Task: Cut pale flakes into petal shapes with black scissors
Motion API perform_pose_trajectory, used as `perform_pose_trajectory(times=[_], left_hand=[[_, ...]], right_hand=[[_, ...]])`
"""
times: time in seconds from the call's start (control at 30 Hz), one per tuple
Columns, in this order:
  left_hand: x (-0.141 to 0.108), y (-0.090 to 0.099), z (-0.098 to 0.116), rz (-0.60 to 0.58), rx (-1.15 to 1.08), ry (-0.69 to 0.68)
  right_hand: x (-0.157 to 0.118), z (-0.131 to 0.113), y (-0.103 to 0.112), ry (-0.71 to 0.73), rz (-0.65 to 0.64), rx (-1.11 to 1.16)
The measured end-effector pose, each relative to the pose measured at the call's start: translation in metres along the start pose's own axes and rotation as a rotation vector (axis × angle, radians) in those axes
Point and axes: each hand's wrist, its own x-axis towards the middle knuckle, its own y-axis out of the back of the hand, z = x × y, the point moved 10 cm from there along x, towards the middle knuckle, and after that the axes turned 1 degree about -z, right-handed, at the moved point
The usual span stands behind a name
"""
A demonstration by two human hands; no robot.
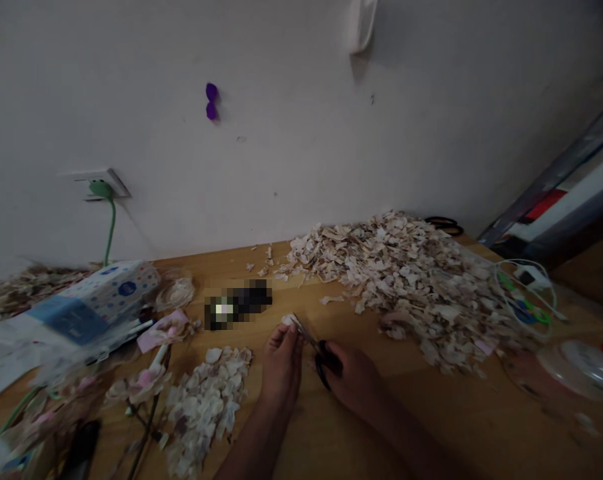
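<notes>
Between the thumb and fingers of my left hand (282, 357) is pinched a small pale petal-like piece (288, 321). My right hand (354, 373) grips a pair of black-handled scissors (310, 338), their blades reaching up and left to the piece at my left fingertips. Whether the blades are apart or closed is too blurred to tell. To the left of my left hand lies a pile of rounded pale pieces (211, 400). A much larger heap of ragged pale scraps (396, 273) spreads over the table at the back right.
The wooden table (311, 427) meets a grey wall. A tissue box (101, 300), artificial flowers (144, 380) and a pixelated dark object (237, 304) stand left. At right are a white cable (549, 277) and a clear container (571, 363). A green plug (100, 188) sits in the wall socket.
</notes>
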Motion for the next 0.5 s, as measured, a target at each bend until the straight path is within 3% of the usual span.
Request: perform_pose_trajectory(times=[0.5], left_hand=[[0.0004, -0.0013, -0.0046, -0.024, 0.037, 0.017]], right_hand=[[0.0006, -0.0001, 0.0013, 0.013, 0.003, 0.015]])
